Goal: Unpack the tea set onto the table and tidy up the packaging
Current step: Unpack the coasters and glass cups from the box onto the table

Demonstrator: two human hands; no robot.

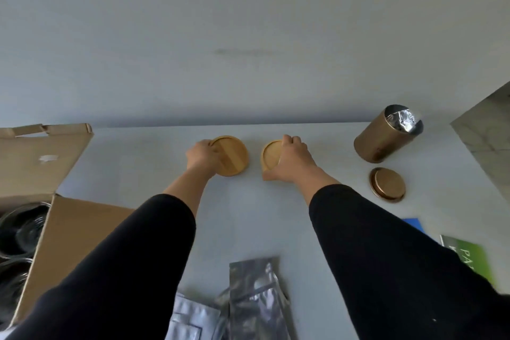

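Note:
Two round bamboo coasters lie side by side near the far edge of the white table. My left hand grips the left rim of the left coaster. My right hand covers the right half of the right coaster, fingers curled over its far rim and thumb at its near edge. An open cardboard box stands at the left with glassware inside. Both sleeves are black.
A bronze tea canister with foil inside stands at the back right, its lid lying just in front. Silver foil bags lie at the table's near edge. Green and blue leaflets sit at the right. A grey wall rises behind.

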